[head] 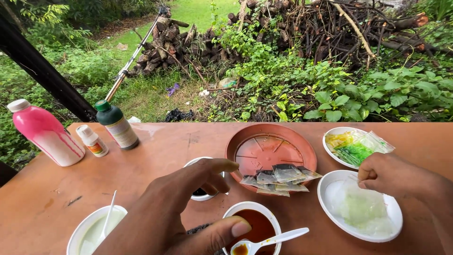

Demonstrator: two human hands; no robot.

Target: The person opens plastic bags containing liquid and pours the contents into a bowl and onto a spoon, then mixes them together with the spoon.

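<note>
Two bare hands work over a brown table. Left hand, fingers spread wide and empty, hovers above a small white cup of dark liquid. Right hand pinches a clear bag of pale gel lying in a white bowl. Nearby, a red saucer holds small sachets; another cup holds brown liquid and a white spoon.

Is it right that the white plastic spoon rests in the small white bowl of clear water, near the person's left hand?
Not quite. The head view shows the white plastic spoon resting in the small white bowl of dark brown liquid, not clear water, near the left hand.
</note>
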